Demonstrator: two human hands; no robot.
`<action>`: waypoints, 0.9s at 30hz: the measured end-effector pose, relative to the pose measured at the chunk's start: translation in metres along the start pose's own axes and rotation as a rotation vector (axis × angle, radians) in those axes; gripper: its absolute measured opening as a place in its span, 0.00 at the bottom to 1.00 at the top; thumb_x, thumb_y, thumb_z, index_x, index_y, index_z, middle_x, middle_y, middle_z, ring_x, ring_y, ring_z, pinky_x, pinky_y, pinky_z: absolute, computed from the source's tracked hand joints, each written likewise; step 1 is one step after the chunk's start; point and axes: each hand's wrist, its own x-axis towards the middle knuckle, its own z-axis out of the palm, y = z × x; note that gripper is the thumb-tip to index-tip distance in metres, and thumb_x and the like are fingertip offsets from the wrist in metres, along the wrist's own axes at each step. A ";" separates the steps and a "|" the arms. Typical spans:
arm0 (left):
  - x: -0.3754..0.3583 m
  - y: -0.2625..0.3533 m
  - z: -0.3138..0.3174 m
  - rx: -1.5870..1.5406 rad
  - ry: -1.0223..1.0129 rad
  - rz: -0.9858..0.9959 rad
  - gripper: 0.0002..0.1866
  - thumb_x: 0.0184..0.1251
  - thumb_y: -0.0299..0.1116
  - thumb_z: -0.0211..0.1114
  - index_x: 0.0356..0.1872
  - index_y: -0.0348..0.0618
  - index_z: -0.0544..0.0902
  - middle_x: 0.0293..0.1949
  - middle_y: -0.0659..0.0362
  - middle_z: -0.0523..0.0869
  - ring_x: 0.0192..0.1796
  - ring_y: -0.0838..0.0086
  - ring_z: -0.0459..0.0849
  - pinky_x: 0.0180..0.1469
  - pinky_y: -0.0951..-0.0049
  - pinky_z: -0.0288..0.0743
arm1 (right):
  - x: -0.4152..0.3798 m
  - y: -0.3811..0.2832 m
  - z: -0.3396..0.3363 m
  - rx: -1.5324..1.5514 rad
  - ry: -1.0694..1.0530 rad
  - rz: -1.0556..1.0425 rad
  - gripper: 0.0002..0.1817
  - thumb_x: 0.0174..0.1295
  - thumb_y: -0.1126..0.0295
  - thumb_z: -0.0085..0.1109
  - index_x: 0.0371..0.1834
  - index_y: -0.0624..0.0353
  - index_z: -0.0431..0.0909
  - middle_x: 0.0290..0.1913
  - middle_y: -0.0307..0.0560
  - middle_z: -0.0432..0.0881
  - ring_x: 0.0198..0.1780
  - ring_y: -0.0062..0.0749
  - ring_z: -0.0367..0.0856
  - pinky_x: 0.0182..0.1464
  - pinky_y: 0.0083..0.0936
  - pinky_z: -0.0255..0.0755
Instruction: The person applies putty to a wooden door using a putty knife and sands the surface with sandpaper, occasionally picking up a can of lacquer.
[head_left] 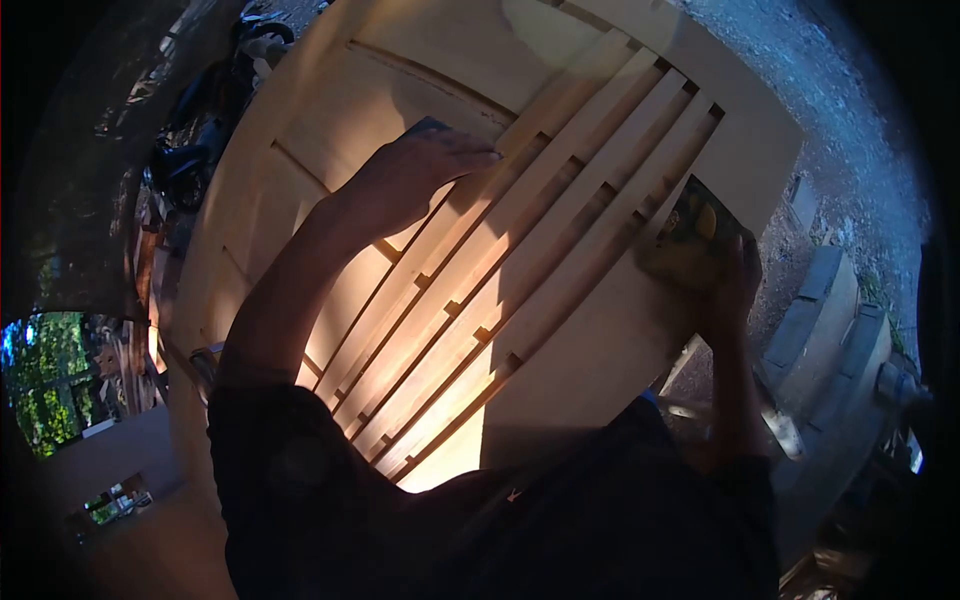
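A large pale wooden panel (590, 350) with several slanting raised slats and dark notches lies in front of me. My left hand (415, 175) is over its upper left part, fingers bent forward beside the slats. A small dark bluish edge (428, 125) shows just behind that hand; what it belongs to is mostly hidden. On the right side my right hand (738, 280) is closed round a dark piece with yellowish patches (695, 228), held at the panel's right part. Shadow covers this piece, so I cannot make out its kind.
Stepped wooden pieces (825, 310) lie at the right, by gravelly ground (790, 80). Beyond the panel's left edge stands a dark motorbike (190, 150). Stacked timber (140, 290) is at the far left. Bright sun falls across the lower slats.
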 end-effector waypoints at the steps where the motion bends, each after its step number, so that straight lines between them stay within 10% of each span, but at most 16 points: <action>1: 0.011 -0.004 0.004 0.010 -0.016 0.014 0.33 0.48 0.08 0.50 0.57 0.50 0.76 0.59 0.61 0.76 0.63 0.66 0.71 0.63 0.67 0.70 | -0.001 -0.003 0.004 0.021 0.012 -0.001 0.20 0.71 0.61 0.45 0.55 0.68 0.69 0.48 0.47 0.76 0.49 0.26 0.74 0.52 0.24 0.69; 11: -0.115 0.018 0.002 -0.020 -0.199 -0.049 0.34 0.47 0.07 0.50 0.57 0.48 0.77 0.59 0.61 0.77 0.62 0.65 0.72 0.67 0.68 0.65 | 0.000 0.006 0.003 0.209 -0.018 0.023 0.18 0.71 0.63 0.45 0.54 0.67 0.70 0.47 0.44 0.77 0.48 0.24 0.74 0.52 0.23 0.69; 15: -0.118 0.052 -0.024 -0.465 -0.157 -0.253 0.40 0.38 0.05 0.46 0.60 0.45 0.74 0.54 0.53 0.80 0.57 0.64 0.79 0.62 0.69 0.72 | 0.001 0.002 -0.001 -0.008 -0.002 -0.072 0.18 0.70 0.63 0.46 0.53 0.67 0.70 0.45 0.42 0.77 0.46 0.24 0.75 0.50 0.24 0.70; 18: -0.106 0.086 -0.020 -1.390 0.135 -0.623 0.39 0.37 0.06 0.49 0.60 0.38 0.72 0.53 0.51 0.80 0.58 0.66 0.78 0.61 0.69 0.72 | -0.008 0.005 0.006 0.289 0.043 0.190 0.17 0.69 0.64 0.46 0.52 0.66 0.70 0.43 0.44 0.77 0.45 0.26 0.76 0.49 0.25 0.72; 20: -0.098 0.114 -0.009 -1.683 0.244 -0.481 0.38 0.40 0.07 0.52 0.63 0.31 0.66 0.55 0.50 0.77 0.59 0.66 0.77 0.61 0.69 0.73 | -0.037 -0.023 0.025 0.593 -0.027 0.232 0.16 0.70 0.64 0.45 0.53 0.65 0.69 0.43 0.45 0.78 0.45 0.27 0.78 0.50 0.27 0.73; 23: -0.089 0.145 -0.004 -1.659 0.274 -0.384 0.35 0.45 0.08 0.52 0.62 0.32 0.67 0.56 0.49 0.77 0.59 0.65 0.77 0.62 0.68 0.71 | -0.071 -0.050 0.029 0.759 -0.145 0.314 0.17 0.70 0.62 0.45 0.52 0.64 0.69 0.45 0.47 0.79 0.45 0.29 0.80 0.51 0.28 0.75; 27: -0.080 0.188 0.005 -0.745 0.456 -0.071 0.28 0.52 0.10 0.49 0.58 0.35 0.72 0.55 0.46 0.78 0.59 0.60 0.77 0.62 0.67 0.70 | -0.093 -0.086 0.025 0.766 -0.081 0.356 0.15 0.71 0.62 0.44 0.51 0.63 0.69 0.43 0.45 0.79 0.42 0.27 0.80 0.48 0.26 0.75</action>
